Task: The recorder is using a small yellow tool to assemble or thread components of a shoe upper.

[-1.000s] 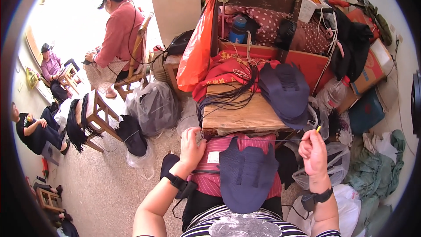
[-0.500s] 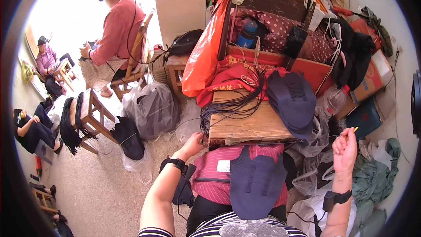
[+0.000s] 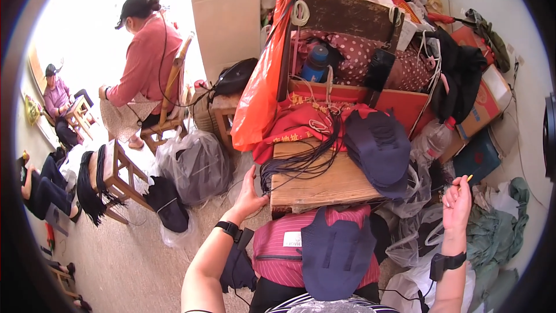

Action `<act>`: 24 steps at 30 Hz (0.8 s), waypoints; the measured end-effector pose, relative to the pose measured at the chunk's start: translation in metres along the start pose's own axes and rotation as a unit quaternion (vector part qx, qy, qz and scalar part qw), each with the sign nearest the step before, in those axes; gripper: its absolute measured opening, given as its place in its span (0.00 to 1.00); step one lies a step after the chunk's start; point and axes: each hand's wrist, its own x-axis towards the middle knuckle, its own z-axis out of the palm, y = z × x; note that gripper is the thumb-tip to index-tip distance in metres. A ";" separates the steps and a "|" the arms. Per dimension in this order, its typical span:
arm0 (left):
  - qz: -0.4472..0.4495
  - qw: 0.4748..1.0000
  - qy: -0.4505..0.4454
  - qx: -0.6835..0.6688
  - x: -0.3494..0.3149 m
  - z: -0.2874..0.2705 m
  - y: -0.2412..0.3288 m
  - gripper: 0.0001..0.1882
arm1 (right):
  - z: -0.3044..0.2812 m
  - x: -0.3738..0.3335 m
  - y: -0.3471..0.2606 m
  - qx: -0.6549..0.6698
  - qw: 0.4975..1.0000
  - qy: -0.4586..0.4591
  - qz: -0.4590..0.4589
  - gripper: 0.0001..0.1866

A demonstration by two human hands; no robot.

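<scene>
My left hand (image 3: 249, 198) is open beside the bench's left edge, fingers stretched upward, next to a bundle of thin black cords (image 3: 307, 159). On the right, my right hand (image 3: 457, 204) is raised with its fingers closed around a thin tool with a yellow tip (image 3: 469, 178); the rest of the tool is hidden. A dark navy fabric piece (image 3: 337, 255), shaped like a shoe upper with two rows of slits, lies on a red striped cushion (image 3: 278, 237) on my lap. A stack of similar navy pieces (image 3: 379, 150) rests on the wooden bench (image 3: 324, 186).
Behind the bench stands an open box (image 3: 347, 11) with polka-dot cloth and a blue bottle (image 3: 315, 64). An orange plastic bag (image 3: 266, 81) hangs at its left. Grey bags and a stool (image 3: 116, 177) draped with black cords stand left. Other people sit farther back.
My left hand has spread its fingers and moved left and slightly up from the bench edge. The dark cord stretched between my hands no longer shows. My view has shifted slightly.
</scene>
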 end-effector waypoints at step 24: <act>0.048 0.955 -0.022 0.292 0.098 0.028 0.162 0.16 | -0.007 -0.012 0.032 0.030 0.997 -0.030 0.068 0.19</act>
